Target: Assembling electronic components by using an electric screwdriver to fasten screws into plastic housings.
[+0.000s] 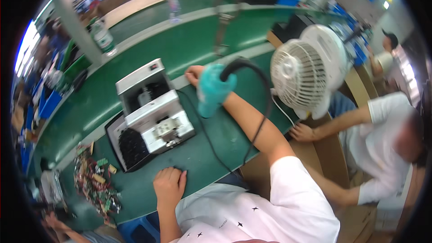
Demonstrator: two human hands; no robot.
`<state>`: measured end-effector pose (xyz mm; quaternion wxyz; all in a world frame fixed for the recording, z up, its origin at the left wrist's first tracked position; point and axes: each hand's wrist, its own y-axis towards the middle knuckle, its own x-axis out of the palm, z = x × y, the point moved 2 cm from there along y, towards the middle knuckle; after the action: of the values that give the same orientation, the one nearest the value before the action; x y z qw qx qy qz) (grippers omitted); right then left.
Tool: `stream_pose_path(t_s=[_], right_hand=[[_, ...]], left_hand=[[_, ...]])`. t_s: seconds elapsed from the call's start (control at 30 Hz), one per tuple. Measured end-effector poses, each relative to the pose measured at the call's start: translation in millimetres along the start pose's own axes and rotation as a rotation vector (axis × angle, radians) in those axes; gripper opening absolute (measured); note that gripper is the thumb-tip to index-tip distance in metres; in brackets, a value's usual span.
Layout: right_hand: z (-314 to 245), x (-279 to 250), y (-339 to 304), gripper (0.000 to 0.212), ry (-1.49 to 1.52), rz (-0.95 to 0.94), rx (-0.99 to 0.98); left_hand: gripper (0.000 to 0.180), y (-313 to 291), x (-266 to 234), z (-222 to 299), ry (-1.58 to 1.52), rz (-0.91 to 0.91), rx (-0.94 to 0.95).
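My left hand rests on the near edge of the green workbench, fingers curled in and nothing visible in them. My right arm reaches across the bench, and my right hand is at the far side. A teal bottle-like object with a black curved tube or cord covers much of that hand; whether I grip it cannot be made out. Left of it stands a white box-shaped machine with an open front and a small metal fixture. A tray of small black parts sits against it.
A tangled heap of wires and small circuit boards lies at the left. A white fan stands at the right, near a co-worker's hand. Plastic bottles stand beyond the green conveyor. A black cable crosses the bench.
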<state>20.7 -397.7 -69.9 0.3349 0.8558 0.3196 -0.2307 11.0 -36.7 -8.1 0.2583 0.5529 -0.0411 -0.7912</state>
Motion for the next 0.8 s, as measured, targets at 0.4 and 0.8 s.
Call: stream_pose_path(t_s=[0.4, 0.8], right_hand=[[-68.5, -31.1, -1.4, 0.018, -0.075, -0.104, 0.182], [-68.9, -29.5, 0.1, 0.017, -0.005, -0.122, 0.161]], left_hand=[[0.016, -0.8, 1.4, -4.3, -0.059, 0.03, 0.049], [0.017, -1.3, -0.6, -3.6, -0.038, 0.04, 0.047]])
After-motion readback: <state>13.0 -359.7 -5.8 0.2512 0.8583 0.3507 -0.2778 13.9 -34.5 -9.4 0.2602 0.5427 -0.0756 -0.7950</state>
